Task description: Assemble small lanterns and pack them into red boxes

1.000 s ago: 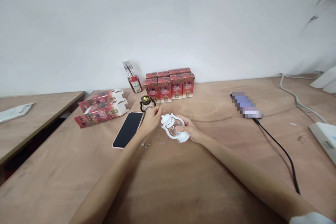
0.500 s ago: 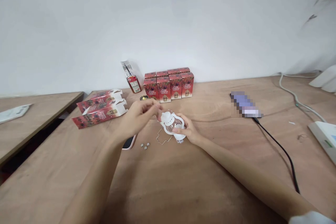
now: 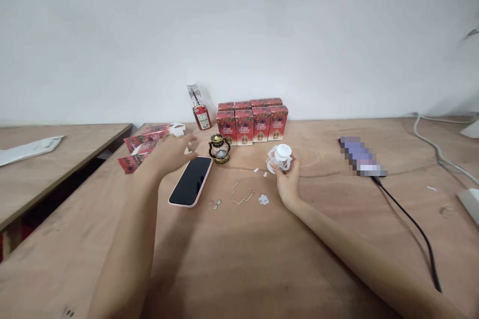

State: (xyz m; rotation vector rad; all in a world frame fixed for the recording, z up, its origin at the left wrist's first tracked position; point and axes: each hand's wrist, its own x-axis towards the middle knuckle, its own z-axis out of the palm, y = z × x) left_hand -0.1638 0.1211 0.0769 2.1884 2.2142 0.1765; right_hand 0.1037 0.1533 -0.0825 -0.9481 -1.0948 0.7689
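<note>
My right hand (image 3: 287,183) is closed around a small white toy lantern (image 3: 280,158), resting on the wooden table (image 3: 239,259). My left hand (image 3: 172,151) hovers with loosely spread, motion-blurred fingers over the flat red cartons (image 3: 140,152), left of a black phone in a pink case (image 3: 190,181). A dark gold-trimmed lantern (image 3: 219,149) stands between my hands. A bent wire handle (image 3: 241,194), small white bits (image 3: 263,200) and coin batteries (image 3: 215,203) lie in front of me.
Several red boxes (image 3: 253,120) stand in rows against the white wall, with a small hanging packet (image 3: 199,109) to their left. A blurred device (image 3: 361,156) with a black cable (image 3: 411,222) lies on the right. A second table (image 3: 45,159) sits at the left across a gap.
My right hand carried the white lantern to the right and set it upright. My left hand left the lantern and swung left toward the flat cartons. The wire handle now lies loose on the table.
</note>
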